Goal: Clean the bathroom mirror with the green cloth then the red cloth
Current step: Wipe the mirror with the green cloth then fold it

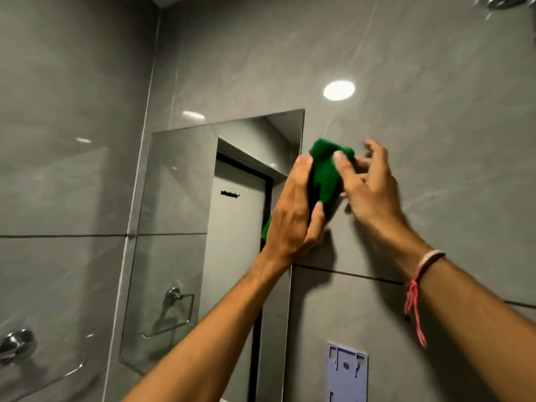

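A frameless rectangular mirror (179, 227) hangs on the grey tiled wall, reflecting a door and a towel ring. The green cloth (326, 175) is bunched up at the mirror's upper right edge, held between both hands. My left hand (293, 216) grips its lower left side, thumb across the front. My right hand (368, 187) pinches its upper right part with thumb and fingers, the other fingers spread against the wall tile. A green corner (265, 232) hangs below my left hand. No red cloth is in view.
A pale purple plastic wall bracket (346, 372) is fixed to the tile below right of the mirror. A chrome fitting (17, 343) sticks out of the left wall. A shiny fixture (504, 1) shows at the top right corner. A ceiling light glares on the tile (338, 90).
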